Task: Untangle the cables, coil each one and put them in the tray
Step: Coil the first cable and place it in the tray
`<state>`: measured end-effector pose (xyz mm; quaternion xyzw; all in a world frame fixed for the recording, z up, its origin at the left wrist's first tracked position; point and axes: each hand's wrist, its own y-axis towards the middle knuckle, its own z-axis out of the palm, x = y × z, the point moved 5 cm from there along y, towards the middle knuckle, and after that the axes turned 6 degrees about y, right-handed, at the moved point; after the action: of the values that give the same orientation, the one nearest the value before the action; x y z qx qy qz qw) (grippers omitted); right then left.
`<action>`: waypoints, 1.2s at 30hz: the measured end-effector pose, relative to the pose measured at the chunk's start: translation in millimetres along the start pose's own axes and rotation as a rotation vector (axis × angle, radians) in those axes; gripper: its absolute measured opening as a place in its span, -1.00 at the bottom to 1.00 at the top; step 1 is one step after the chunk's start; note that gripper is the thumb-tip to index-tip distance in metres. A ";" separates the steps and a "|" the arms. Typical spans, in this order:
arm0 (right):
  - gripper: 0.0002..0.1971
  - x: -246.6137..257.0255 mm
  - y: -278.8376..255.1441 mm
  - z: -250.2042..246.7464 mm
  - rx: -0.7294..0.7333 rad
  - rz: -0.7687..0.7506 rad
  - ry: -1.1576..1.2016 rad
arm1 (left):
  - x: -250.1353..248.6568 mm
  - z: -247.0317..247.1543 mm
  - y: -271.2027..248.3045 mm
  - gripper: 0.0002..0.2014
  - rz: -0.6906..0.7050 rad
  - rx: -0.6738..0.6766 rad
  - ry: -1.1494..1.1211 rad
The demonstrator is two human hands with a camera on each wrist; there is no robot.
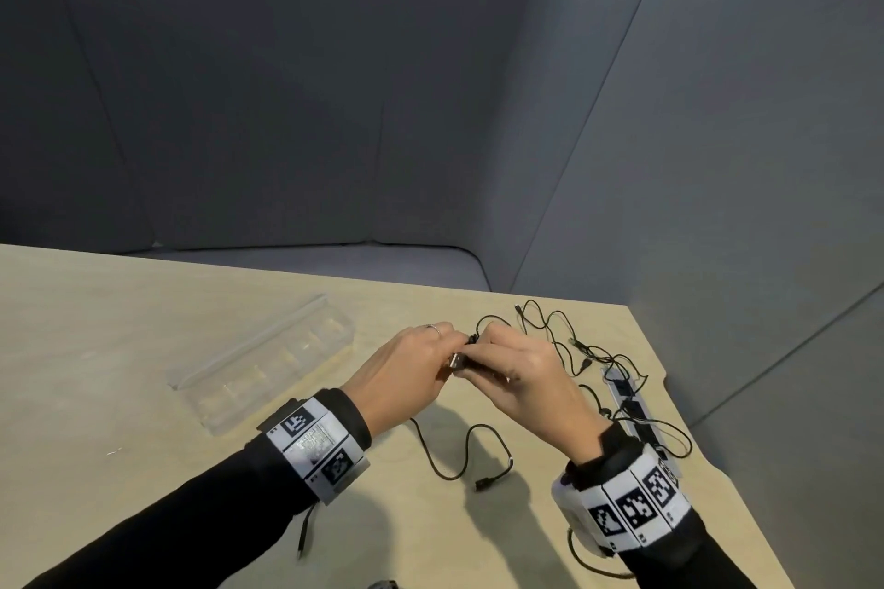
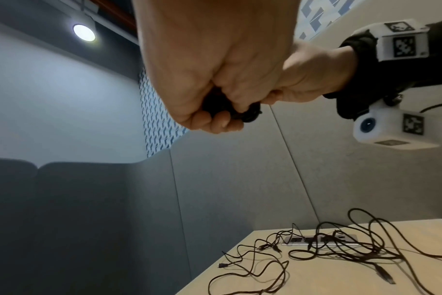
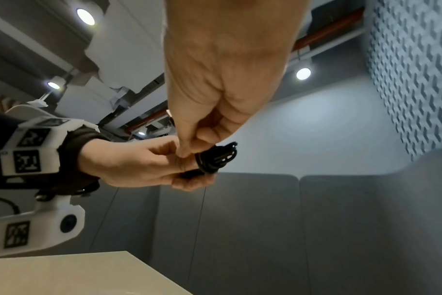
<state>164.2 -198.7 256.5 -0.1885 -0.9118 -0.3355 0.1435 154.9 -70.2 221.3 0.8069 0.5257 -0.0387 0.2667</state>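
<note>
Above the table's middle, my left hand and right hand meet and together pinch a small coiled black cable whose silver USB plug pokes out between them. The left wrist view has the left hand's fingers curled round the dark bundle. In the right wrist view the right hand's fingertips pinch the coil against the left hand. A tangle of black cables lies on the table to the right. The clear plastic tray sits left of the hands and looks to hold nothing.
One loose black cable curls on the table under my wrists. A power strip lies beneath the tangle near the table's right edge. Grey padded booth walls surround the table.
</note>
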 end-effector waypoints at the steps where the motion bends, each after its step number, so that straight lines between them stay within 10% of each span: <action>1: -0.86 -3.4 -0.2 1.2 -0.003 0.030 0.044 | 2.4 2.6 -1.0 -0.85 0.001 0.017 -0.026; 5: -0.77 -15.5 -4.0 5.8 -0.133 0.155 0.148 | 6.0 14.6 -4.6 -0.70 -0.025 0.129 -0.087; 9: -0.27 -29.2 -8.7 13.8 -0.232 0.402 0.448 | 10.0 25.2 -10.2 -0.69 -0.041 0.185 -0.158; 14: -0.72 -17.5 -10.8 19.6 -0.219 0.133 0.178 | 13.6 21.6 -11.9 -0.80 -0.008 0.186 -0.172; 19: -0.66 -22.4 -18.1 39.0 -0.010 0.014 -0.172 | 22.5 22.2 -17.1 -0.81 0.013 0.233 -0.142; 27: -0.48 -30.8 -17.4 54.3 0.123 0.306 0.084 | 29.5 13.3 -24.1 -0.66 0.194 0.103 0.200; 36: -0.81 -46.6 -7.4 92.7 0.159 0.780 0.428 | 58.6 15.3 -41.6 -0.71 0.196 0.038 0.278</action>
<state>189.8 -153.7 166.3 -0.4329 -0.7452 -0.2165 0.4588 148.1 -16.3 172.0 0.8568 0.4755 0.0893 0.1786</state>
